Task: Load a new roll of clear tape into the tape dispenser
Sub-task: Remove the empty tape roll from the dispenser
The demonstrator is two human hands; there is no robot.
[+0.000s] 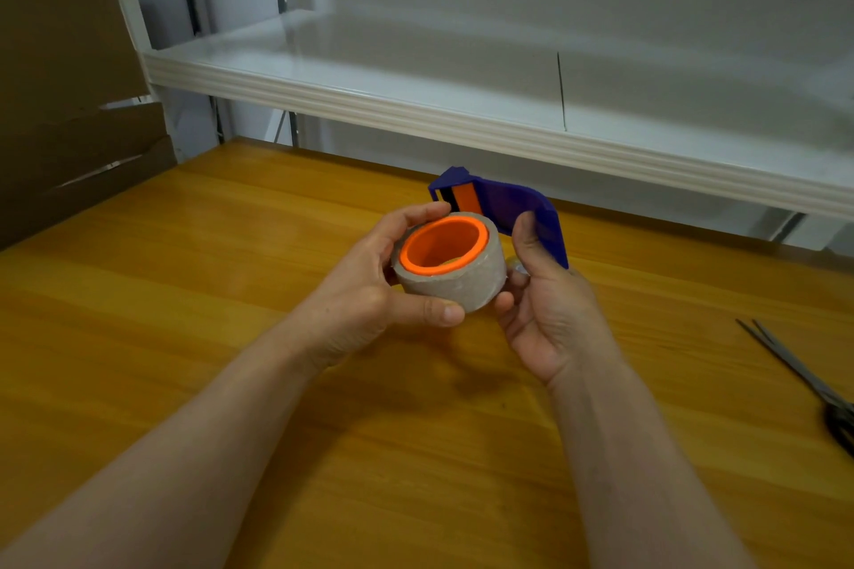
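A roll of clear tape (462,280) sits around an orange hub (443,245), held above the wooden table (185,291). My left hand (369,286) grips the roll, thumb on its near side and fingers on its far left side. The blue tape dispenser (517,208), with an orange part at its front, stands behind and to the right of the roll. My right hand (550,305) holds the dispenser's blue body, thumb up along its inner face and fingertips against the roll's right side.
Scissors (804,379) lie on the table at the far right edge. A white metal shelf (416,106) runs across behind the table. Brown cardboard (69,106) leans at the left.
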